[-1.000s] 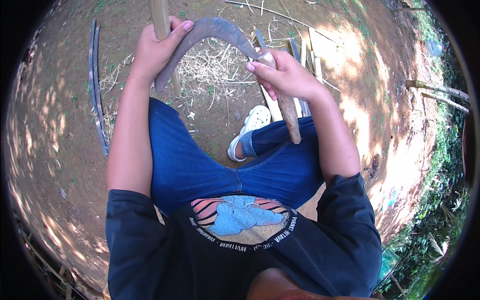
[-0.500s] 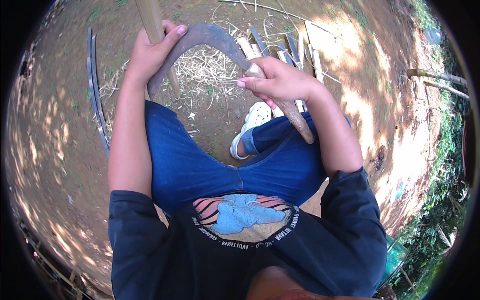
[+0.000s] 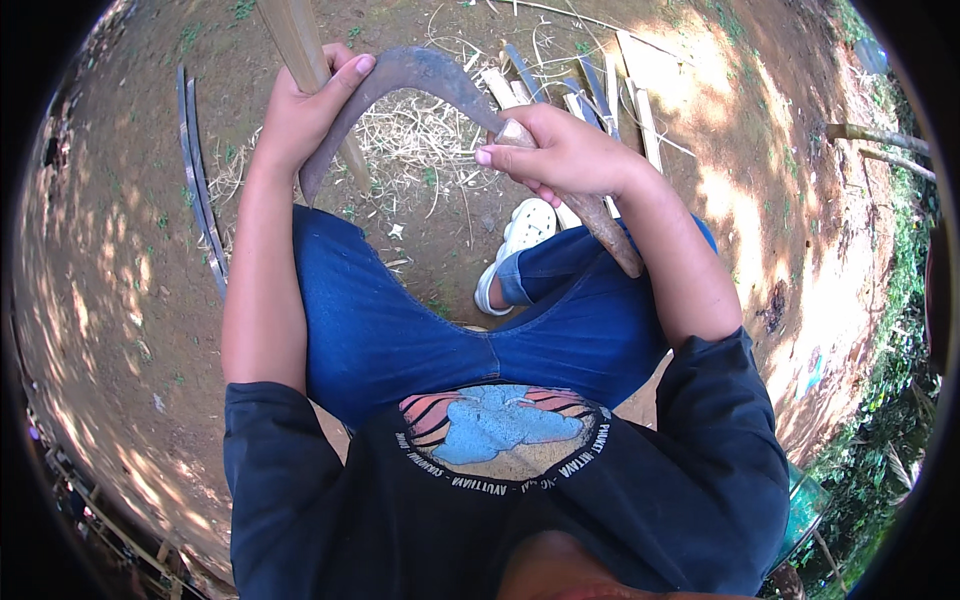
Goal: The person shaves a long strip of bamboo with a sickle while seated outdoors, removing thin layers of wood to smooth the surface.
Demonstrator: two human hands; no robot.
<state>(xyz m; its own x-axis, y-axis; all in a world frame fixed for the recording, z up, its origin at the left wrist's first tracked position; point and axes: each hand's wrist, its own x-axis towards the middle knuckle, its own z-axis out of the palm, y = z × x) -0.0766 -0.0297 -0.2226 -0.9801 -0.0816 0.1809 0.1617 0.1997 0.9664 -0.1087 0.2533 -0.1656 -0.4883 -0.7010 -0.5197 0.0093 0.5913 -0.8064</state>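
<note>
My right hand [image 3: 575,152] is closed around the wooden handle of a sickle [image 3: 428,72]. Its dark curved blade arches over to the left, and its tip points down near my left knee. My left hand [image 3: 298,118] grips a pale flat stick [image 3: 292,42], which looks like split bamboo or wood and stands at a slant. The left thumb lies against the blade, where it crosses in front of the stick. Below the blade the stick's lower end shows again, above a heap of thin pale shavings [image 3: 405,140].
Several split strips [image 3: 645,125], some dark and some pale, lie on the ground beyond my right hand. Two long dark strips [image 3: 197,170] rest at the left. My light clog [image 3: 525,232] is below the right hand. Poles [image 3: 875,138] jut in at the far right, near green plants.
The whole view has shifted slightly, so things sit a little further right. Both hands keep their holds, and the blade and stick stay almost the same relative to each other.
</note>
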